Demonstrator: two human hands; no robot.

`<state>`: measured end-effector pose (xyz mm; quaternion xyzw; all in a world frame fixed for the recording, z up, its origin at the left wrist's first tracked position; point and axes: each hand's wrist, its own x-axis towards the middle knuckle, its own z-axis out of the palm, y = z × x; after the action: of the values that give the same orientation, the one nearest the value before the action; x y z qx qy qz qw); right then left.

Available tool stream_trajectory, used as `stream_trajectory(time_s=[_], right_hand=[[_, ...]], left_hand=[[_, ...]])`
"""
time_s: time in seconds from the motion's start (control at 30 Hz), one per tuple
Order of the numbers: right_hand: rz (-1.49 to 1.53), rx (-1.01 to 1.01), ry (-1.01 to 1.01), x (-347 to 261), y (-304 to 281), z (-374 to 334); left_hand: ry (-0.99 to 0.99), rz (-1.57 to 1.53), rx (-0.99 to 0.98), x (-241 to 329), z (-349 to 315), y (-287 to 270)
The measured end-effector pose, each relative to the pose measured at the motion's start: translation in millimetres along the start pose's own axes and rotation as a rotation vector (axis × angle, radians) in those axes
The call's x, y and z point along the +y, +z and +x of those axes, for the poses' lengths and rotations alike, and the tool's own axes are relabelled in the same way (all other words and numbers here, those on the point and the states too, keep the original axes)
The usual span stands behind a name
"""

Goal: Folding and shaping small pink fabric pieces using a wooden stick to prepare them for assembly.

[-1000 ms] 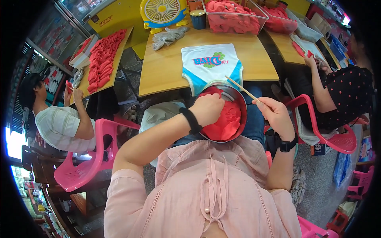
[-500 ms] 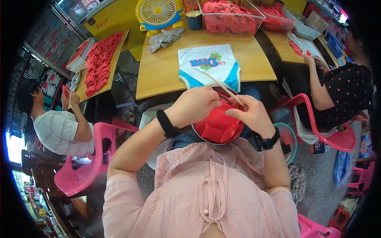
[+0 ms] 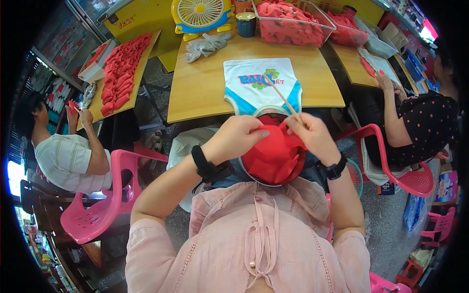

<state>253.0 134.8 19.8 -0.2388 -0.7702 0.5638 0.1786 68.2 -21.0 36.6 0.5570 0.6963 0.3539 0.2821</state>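
Note:
A round bowl full of red fabric pieces rests on my lap. Over it, my left hand is closed, thumb and fingers pinching the edge of a red fabric piece. My right hand is closed round a thin wooden stick, which slants up and to the left over the table. The right fingertips also touch the other side of the same red piece. Just beyond the bowl, a white and blue printed garment lies at the table's near edge.
On the wooden table stand a yellow-blue fan, a dark blue cup, a grey bundle in plastic and a clear bin of red pieces. People sit working at left and right on pink chairs.
Both hands have drawn apart slightly, and a red piece is now stretched between them. The stick has swung to a steeper slant, its tip over the garment's print. The view has shifted a little.

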Motion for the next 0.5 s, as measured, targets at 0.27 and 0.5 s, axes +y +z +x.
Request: stream_trajectory(time_s=[0.27, 0.5], right_hand=[[-0.775, 0.157, -0.259, 35, -40, 110], [-0.253, -0.117, -0.293, -4, -19, 115]], left_hand=[[0.083, -0.011, 0.043, 6, 12, -2], [-0.081, -0.306, 0.095, -25, 22, -17]])
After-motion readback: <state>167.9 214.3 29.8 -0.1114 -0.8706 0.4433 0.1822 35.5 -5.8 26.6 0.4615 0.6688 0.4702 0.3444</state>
